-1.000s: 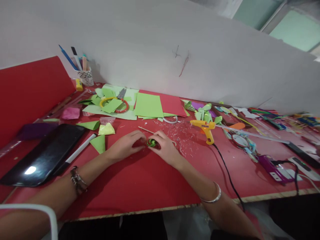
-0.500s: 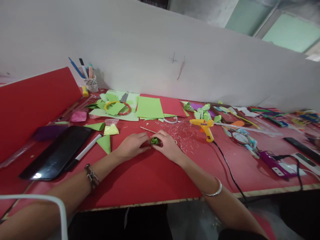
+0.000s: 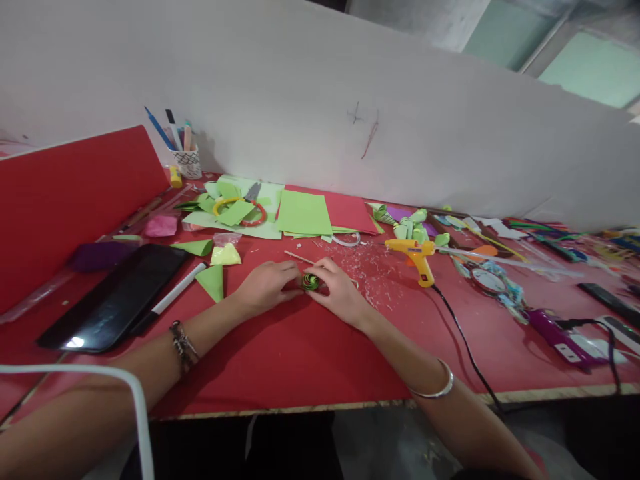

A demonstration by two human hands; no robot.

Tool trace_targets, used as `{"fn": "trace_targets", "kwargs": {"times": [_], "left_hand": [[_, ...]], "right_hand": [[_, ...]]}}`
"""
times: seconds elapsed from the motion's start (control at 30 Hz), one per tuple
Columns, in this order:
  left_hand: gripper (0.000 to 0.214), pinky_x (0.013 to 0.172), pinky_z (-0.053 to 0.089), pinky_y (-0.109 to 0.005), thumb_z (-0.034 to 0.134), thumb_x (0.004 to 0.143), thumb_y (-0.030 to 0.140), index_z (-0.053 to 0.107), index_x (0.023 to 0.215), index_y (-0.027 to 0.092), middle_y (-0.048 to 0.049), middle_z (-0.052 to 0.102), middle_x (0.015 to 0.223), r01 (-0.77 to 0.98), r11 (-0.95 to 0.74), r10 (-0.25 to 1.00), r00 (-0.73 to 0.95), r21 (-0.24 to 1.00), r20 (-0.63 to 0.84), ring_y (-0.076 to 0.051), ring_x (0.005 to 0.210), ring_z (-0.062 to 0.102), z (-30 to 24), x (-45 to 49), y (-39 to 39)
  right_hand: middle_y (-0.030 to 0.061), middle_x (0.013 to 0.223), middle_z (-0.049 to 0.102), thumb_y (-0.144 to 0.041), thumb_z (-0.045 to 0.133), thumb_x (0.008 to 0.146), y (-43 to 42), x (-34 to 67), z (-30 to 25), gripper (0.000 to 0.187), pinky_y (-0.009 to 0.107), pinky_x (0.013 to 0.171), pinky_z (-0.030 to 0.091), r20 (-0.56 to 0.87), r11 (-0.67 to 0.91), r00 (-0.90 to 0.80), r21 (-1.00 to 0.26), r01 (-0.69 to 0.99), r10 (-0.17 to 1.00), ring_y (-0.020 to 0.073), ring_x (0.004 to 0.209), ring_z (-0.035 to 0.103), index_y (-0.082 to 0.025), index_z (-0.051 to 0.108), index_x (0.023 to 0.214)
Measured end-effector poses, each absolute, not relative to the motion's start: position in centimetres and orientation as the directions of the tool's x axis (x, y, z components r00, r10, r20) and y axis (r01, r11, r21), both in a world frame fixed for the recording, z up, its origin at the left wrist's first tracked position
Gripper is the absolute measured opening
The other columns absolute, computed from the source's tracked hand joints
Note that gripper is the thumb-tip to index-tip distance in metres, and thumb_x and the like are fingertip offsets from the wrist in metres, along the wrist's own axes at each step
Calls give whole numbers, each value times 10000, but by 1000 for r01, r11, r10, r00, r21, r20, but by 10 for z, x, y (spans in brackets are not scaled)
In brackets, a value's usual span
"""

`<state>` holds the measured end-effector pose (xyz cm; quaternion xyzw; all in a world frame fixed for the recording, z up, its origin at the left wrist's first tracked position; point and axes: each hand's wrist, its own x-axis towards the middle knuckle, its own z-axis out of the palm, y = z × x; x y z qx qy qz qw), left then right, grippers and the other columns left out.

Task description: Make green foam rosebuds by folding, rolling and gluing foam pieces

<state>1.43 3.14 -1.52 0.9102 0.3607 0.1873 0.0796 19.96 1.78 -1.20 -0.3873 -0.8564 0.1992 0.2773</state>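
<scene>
A small green paper roll (image 3: pixel 311 282) with dark stripes sits between my two hands, just above or on the red tabletop. The fingertips of my left hand (image 3: pixel 267 287) press in at its left side. From the right, my right hand (image 3: pixel 341 291) curls its thumb and fingers around it. Both hands are closed, and they partly hide the roll. A thin stick (image 3: pixel 300 257) lies just behind the fingers. To the left of my left hand are a green paper cone (image 3: pixel 211 283) and a small bag of yellow material (image 3: pixel 226 253).
A yellow glue gun (image 3: pixel 414 257) lies to the right, its black cord running over the front edge. Scissors (image 3: pixel 253 193), green paper sheets (image 3: pixel 304 213) and red paper (image 3: pixel 353 213) lie at the back. A phone (image 3: pixel 117 297) and a marker (image 3: pixel 175 293) lie left; a purple power strip (image 3: pixel 560 340) right.
The view has shifted slightly. The green paper roll appears turned a little between my fingers, with more of its striped side showing. My hands stay in nearly the same place.
</scene>
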Motion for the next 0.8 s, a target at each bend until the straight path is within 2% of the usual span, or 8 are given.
{"fn": "trace_targets", "kwargs": {"times": [0.3,0.57,0.8], "left_hand": [[134,592,362,-223,495,810,275,590,810,180,-19,590,782,632,-731,682,665,258,305,-132,675,544,-19,12,36],[116,572,341,-212,528,791,283,592,796,186,-6,588,769,676,-695,717,625,245,309,-125,661,539,-17,9,34],[133,554,339,-219,527,786,302,594,763,189,0,584,721,654,-720,691,645,232,327,-121,619,534,-19,9,35]], "right_hand": [[46,928,463,-164,551,754,17,199,-11,217,276,793,416,315,623,-553,-552,554,771,140,855,482,-178,532,970],[42,906,476,-171,528,772,17,197,-12,182,270,768,412,331,628,-551,-569,531,766,137,837,484,-180,542,953],[43,915,484,-165,532,767,18,196,-10,196,275,785,410,343,643,-561,-560,522,754,138,855,491,-188,541,961]]}}
